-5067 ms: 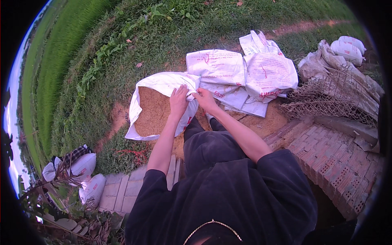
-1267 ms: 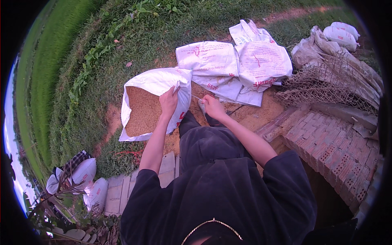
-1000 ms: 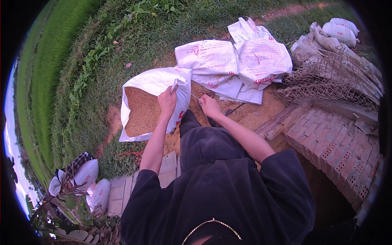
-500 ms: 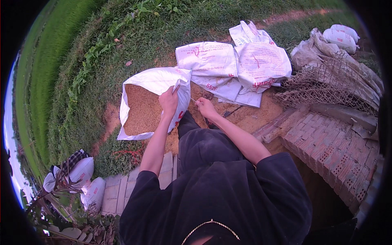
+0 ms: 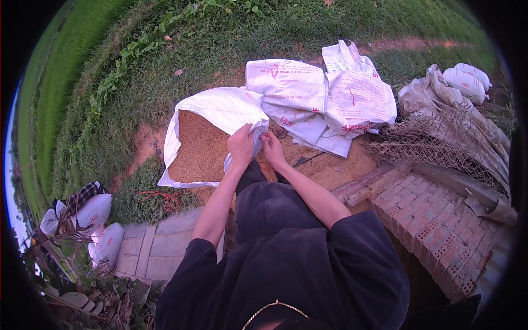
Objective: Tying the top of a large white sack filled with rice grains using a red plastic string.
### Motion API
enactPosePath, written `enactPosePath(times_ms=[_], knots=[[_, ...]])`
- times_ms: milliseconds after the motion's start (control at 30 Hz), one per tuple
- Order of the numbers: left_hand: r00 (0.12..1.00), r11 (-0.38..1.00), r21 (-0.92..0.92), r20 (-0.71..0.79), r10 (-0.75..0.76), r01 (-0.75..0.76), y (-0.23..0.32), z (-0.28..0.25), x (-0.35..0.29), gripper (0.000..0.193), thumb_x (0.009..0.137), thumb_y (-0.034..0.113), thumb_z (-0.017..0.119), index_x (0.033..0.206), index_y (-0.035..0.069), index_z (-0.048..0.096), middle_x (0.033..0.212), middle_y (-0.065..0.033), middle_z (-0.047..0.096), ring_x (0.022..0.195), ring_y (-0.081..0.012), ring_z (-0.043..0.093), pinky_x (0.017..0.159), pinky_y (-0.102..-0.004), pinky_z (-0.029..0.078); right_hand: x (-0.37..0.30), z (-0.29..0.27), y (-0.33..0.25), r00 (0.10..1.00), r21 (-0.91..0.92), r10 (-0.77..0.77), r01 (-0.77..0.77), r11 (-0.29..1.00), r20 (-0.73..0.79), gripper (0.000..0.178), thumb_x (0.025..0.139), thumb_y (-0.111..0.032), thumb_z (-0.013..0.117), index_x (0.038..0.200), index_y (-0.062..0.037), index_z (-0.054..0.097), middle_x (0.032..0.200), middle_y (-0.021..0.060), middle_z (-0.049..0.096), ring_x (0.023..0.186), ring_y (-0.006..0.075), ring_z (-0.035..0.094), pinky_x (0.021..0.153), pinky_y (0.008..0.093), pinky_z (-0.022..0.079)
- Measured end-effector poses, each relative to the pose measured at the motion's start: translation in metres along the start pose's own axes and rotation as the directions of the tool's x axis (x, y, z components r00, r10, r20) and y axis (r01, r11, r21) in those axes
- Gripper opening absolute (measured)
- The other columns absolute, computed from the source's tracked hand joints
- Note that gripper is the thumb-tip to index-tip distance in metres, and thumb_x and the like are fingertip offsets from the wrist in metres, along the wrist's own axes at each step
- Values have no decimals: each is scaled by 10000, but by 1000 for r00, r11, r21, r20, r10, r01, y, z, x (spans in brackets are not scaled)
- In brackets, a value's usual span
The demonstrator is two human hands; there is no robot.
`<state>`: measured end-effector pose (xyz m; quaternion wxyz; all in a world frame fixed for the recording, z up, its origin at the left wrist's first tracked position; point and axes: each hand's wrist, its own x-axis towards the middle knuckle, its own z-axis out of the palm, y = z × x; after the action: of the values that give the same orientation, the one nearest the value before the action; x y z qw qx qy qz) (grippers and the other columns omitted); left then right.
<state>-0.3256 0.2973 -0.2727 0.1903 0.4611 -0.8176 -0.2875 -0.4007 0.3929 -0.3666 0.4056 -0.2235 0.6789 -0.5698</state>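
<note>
A person in a dark loose top is bending over an open white woven plastic sack (image 5: pixel 217 118) filled with brown grain (image 5: pixel 199 147), lying on the bare earth at about eleven o'clock from the body. The left hand (image 5: pixel 240 146) is gripping the sack's near rim, fingers curled and clamped on the folded white cloth, seemingly to keep the mouth gathered so the grain stays in. The right hand (image 5: pixel 271 147) is sitting just beside it at one o'clock, fingertips pinched together at the same edge; whether they are holding a thread or only the fabric cannot be told.

Three flat white printed sacks (image 5: pixel 322 99) are lying overlapped at one o'clock, apparently kept within reach. A crumpled sheet of wire mesh (image 5: pixel 440 146) is draped over a red brick ledge (image 5: pixel 434 220) at three o'clock. Two filled white sacks (image 5: pixel 467 80) are resting far off at two o'clock, and two more white bags (image 5: pixel 93 225) are sitting by a paved slab (image 5: pixel 159 247) at eight o'clock.
</note>
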Motion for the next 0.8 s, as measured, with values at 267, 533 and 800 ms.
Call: enactPosePath(times_ms=[267,533,800], knots=[[988,992,-62,-115,102,-110,-5,5,0,167,821,81,641,972,13,660,942,-189,686,861,-346,674,721,-405,539,-18,6,-23,987,-469,13,-87,879,-158,222,992,-271,466,1071,-102,586,929,174,672,865,400,640,720,491,470],[994,999,-36,108,-8,12,-4,-6,6,200,863,160,620,1011,42,684,840,-195,671,772,-362,664,654,-413,518,-9,24,-30,975,-505,-13,-103,857,-220,209,992,-259,449,1081,-105,560,881,228,661,801,426,639,666,530,464],[998,996,-79,58,40,-36,-19,-1,-1,190,869,187,610,970,43,682,809,-191,658,754,-366,655,639,-434,508,-32,-4,-25,996,-600,46,-86,795,-81,270,997,-290,423,1032,-65,568,830,240,659,797,450,634,691,550,457]])
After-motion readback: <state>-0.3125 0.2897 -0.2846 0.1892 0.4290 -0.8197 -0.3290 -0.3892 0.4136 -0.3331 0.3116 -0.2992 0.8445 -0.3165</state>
